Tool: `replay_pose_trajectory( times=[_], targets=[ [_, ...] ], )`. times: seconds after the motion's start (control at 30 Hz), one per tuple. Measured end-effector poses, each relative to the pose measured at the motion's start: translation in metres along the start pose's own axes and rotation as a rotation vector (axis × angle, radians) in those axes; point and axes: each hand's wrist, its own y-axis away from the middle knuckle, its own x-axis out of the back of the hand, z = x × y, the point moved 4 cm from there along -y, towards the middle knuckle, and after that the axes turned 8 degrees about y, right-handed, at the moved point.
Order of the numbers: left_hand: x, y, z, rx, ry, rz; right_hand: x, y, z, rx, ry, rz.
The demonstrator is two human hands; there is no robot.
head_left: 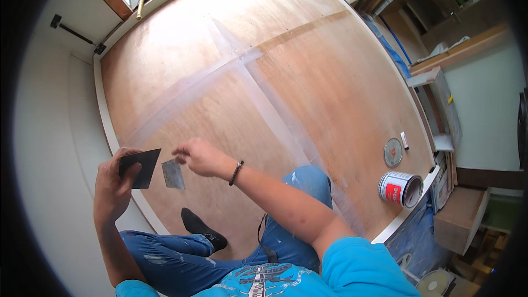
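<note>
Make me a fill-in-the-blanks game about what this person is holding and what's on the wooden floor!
The left hand holds a flat ____ plate.
The right hand holds a small metal scraper blade by its ____ edge.
The open can lies on its ____.
The round lid lies flat on the ____ floor.
Missing words: black; top; side; wooden

Dark square scraper blade [141, 167]: flat, tilted, gripped at its left edge. Smaller grey metal blade [174, 174]: rectangular, smeared, hanging just beside the dark one, pinched at its top edge.
</note>
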Motion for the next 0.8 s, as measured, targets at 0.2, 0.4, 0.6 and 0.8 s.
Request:
replay_pose_trajectory(
  times=[0.2,0.4,0.6,0.8],
  targets=[
    [0.011,0.01,0.001,0.004,-0.083,0.057,-0.045,0.011,-0.007,0.342,0.669,0.304],
    [0.019,0.021,-0.011,0.008,-0.052,0.12,-0.027,-0.013,-0.023,-0.127,-0.064,-0.061],
    [0.017,0.028,-0.022,-0.002,-0.035,0.065,-0.008,-0.001,-0.043,0.468,0.563,0.707],
    [0.015,0.022,-0.049,-0.163,-0.018,0.049,-0.031,-0.025,-0.001,0.246,-0.022,0.36]
  ],
)
